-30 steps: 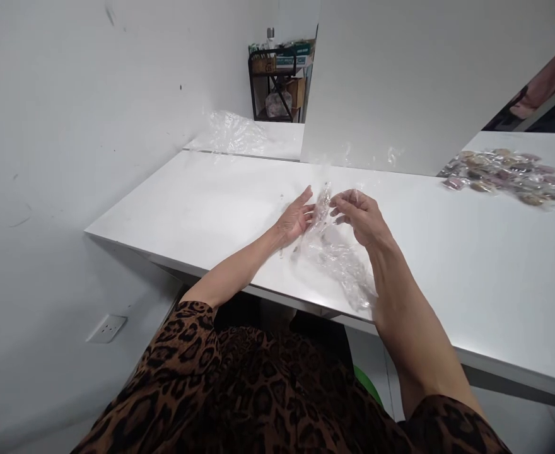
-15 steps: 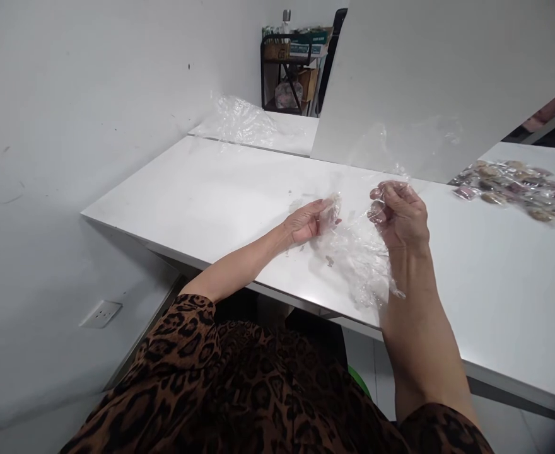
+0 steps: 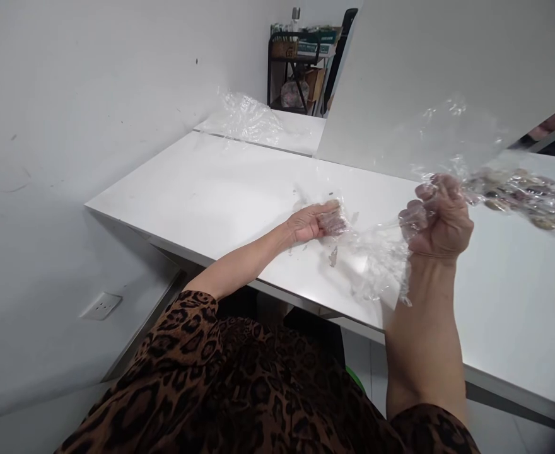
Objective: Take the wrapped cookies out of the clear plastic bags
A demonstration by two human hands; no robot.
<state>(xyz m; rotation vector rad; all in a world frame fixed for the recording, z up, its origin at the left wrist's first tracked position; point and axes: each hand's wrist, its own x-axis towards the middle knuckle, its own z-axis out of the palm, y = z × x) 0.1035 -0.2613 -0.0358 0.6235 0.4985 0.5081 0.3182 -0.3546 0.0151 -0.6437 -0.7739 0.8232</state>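
A white table (image 3: pixel 221 183) runs from the near left corner away to the right, where its far right end is cut off by the picture's edge; a white upright panel (image 3: pixel 400 69) stands along its far edge. A heap of small wrapped pieces (image 3: pixel 523 189) lies near the far right edge, partly hidden behind the film and too blurred to tell what they are. A crumpled clear sheet (image 3: pixel 246 116) lies on a second surface past the far left corner. Over the near edge a clear plastic film (image 3: pixel 376 252) is stretched between the two hands, its long axis running roughly left to right along that edge, rising toward the right; it is thin, glossy and wrinkled, with a loose part hanging at the near edge. The right hand (image 3: pixel 441 217) is lifted off the table, clenched in a fist around the film. The left hand (image 3: pixel 313 222) rests on the table, fingers curled around the film's other end and a small dark lump inside it, hard to make out.
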